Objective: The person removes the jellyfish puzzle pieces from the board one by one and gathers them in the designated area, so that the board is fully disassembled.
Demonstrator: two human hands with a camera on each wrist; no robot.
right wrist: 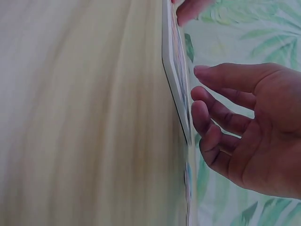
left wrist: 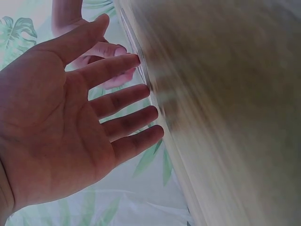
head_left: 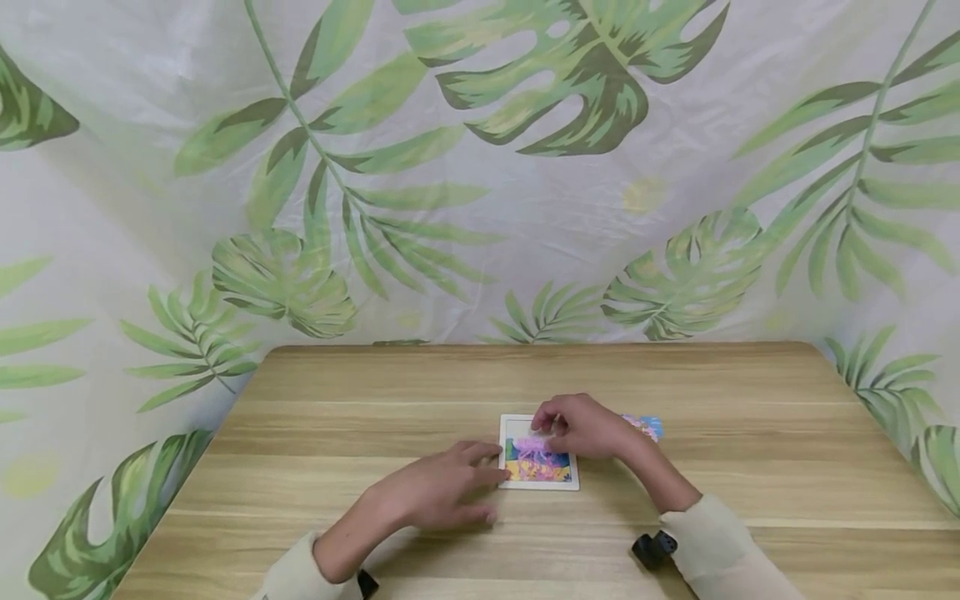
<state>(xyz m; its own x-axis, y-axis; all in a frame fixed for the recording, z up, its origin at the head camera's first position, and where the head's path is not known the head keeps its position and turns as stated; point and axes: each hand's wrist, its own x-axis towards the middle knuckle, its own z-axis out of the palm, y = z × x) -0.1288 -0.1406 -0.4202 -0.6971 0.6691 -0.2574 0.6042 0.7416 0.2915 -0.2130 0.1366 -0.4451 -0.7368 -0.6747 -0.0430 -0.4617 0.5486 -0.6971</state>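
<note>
A square picture board with a white border lies flat on the table. Its picture shows pink, purple, blue and yellow shapes, partly hidden by a hand. My left hand reaches to the board's left edge, fingers straight and spread, the fingertips right at the border. Over the board's upper right part is my right hand, its fingers loosely bent. In the right wrist view the thumb and fingers of the right hand stand apart with nothing between them, close over the board.
Colourful flat pieces in blue and pink lie just beyond the right wrist, partly covered by it. The wooden table ends at a leaf-patterned cloth behind. Dark wrist devices sit under both sleeves.
</note>
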